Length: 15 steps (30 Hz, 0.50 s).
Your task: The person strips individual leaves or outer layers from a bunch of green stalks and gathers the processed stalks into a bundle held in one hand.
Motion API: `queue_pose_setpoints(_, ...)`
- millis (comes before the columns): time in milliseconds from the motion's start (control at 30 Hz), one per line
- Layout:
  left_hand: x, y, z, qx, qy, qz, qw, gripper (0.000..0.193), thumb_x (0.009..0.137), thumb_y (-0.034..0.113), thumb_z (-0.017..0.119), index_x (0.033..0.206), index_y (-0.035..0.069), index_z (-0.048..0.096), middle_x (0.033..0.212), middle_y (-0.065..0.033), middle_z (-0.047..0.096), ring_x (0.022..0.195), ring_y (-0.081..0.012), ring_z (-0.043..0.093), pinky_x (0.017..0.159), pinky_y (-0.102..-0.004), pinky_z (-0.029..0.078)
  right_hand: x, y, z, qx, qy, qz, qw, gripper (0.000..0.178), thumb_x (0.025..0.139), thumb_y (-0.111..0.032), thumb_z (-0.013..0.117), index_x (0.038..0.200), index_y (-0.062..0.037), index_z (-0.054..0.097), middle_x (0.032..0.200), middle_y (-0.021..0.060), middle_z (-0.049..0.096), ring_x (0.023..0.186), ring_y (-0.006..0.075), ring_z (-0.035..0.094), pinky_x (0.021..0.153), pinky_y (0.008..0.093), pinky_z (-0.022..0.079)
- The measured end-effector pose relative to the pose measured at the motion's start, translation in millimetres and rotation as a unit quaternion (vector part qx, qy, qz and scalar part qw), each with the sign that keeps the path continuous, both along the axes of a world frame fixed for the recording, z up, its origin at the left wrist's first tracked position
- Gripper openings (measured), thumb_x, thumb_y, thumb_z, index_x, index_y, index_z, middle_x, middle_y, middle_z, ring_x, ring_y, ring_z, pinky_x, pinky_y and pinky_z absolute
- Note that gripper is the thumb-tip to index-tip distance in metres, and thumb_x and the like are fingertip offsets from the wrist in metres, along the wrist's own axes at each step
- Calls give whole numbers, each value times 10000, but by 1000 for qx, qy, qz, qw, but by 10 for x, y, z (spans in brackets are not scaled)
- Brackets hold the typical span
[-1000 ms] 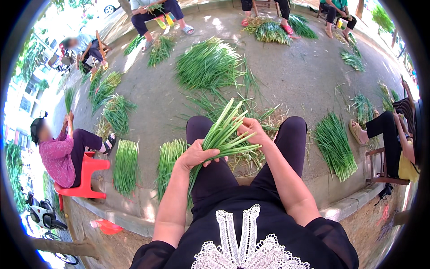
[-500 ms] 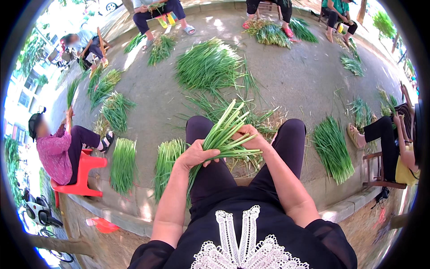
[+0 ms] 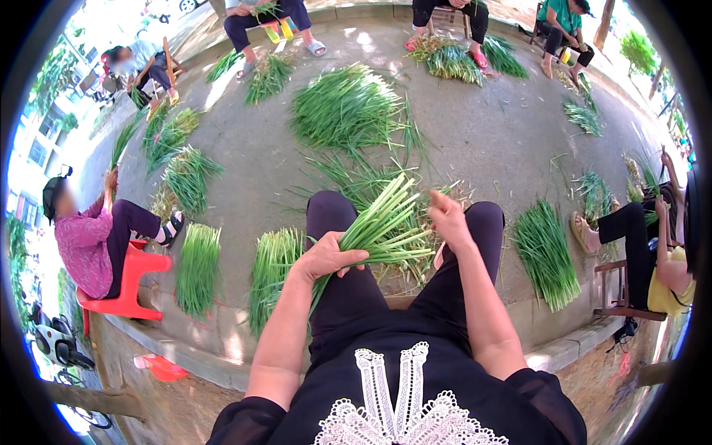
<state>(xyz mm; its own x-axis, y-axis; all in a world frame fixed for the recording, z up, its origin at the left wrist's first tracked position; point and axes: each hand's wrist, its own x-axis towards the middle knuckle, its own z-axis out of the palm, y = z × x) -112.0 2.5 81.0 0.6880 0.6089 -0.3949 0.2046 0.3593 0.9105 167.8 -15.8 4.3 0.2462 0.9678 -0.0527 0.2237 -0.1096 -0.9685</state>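
My left hand [image 3: 331, 256] is wrapped round a bunch of garlic chives [image 3: 382, 219], held above my lap. Its pale stem ends fan out up and to the right, and green leaves hang below the fist. Just right of those stems, over my right knee, my right hand [image 3: 449, 220] is closed with its fingers curled; anything pinched in it is too small to make out. On the ground in front of my knees lie loose chives [image 3: 348, 178] and dry yellowish trimmings [image 3: 437, 199].
A large chive pile [image 3: 345, 107] lies ahead. Neat bundles rest by my left leg [image 3: 273, 271], farther left [image 3: 198, 271] and at right [image 3: 547, 252]. A person on a red plastic chair [image 3: 133, 282] sits left; another, on a wooden chair [image 3: 627, 293], sits right. Several more people sit beyond.
My right hand has drawn away from the stem ends, up and to the right. My left hand keeps its grip on the bunch.
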Motion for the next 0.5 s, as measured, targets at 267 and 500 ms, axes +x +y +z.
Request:
queue_pose_setpoints(267, -8, -14, -34, 14, 21, -13, 1000, 212, 787, 168, 675, 929, 20, 623, 675, -60, 614, 430, -57, 462, 382, -193, 362, -148, 72, 920, -102, 32, 117, 987, 502, 856, -302, 554, 1212, 46, 493, 1070, 91, 574, 834, 132, 544, 847, 286, 402)
queue_pose_setpoints(500, -14, -2, -38, 12, 16, -17, 1000, 207, 782, 171, 683, 915, 25, 624, 671, -57, 618, 432, -57, 472, 381, -193, 366, -59, 125, 788, -142, -1, 187, 972, 385, 846, -322, 581, 1030, 13, 626, 884, 34, 617, 800, 119, 544, 777, 283, 407)
